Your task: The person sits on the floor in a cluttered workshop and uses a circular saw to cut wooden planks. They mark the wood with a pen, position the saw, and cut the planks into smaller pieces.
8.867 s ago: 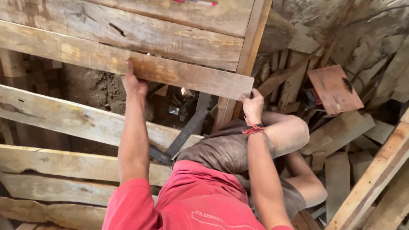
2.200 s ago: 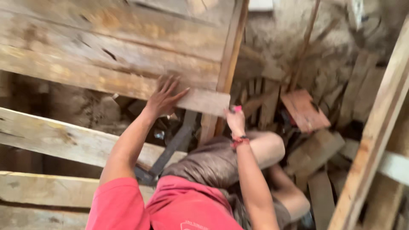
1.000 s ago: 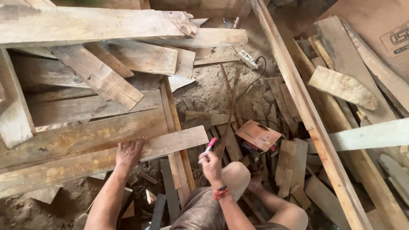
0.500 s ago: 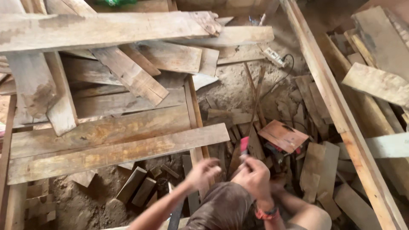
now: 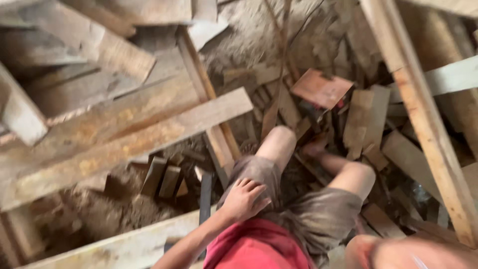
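Observation:
My left hand (image 5: 245, 198) lies flat with its fingers apart on the grey-brown shorts (image 5: 308, 214) over my left thigh, and it holds nothing. Both bare knees are bent above a pile of scrap wood. At the bottom right edge my right hand (image 5: 361, 249) and forearm are blurred, so I cannot see whether anything is in the hand. A long weathered plank (image 5: 149, 134) runs slantwise to the left of my knees, out of reach of either hand. My red shirt (image 5: 256, 249) fills the bottom middle.
A reddish flat board (image 5: 321, 88) lies among short wood offcuts beyond my knees. A long pale beam (image 5: 423, 119) slants down the right side. Another pale plank (image 5: 124, 246) crosses the lower left, with a dark metal bar (image 5: 205, 194) beside it. Sandy dirt lies below.
My left hand has come off the long plank and dropped onto my thigh. My right hand has pulled back to the bottom right edge, and the red marker it held is out of sight.

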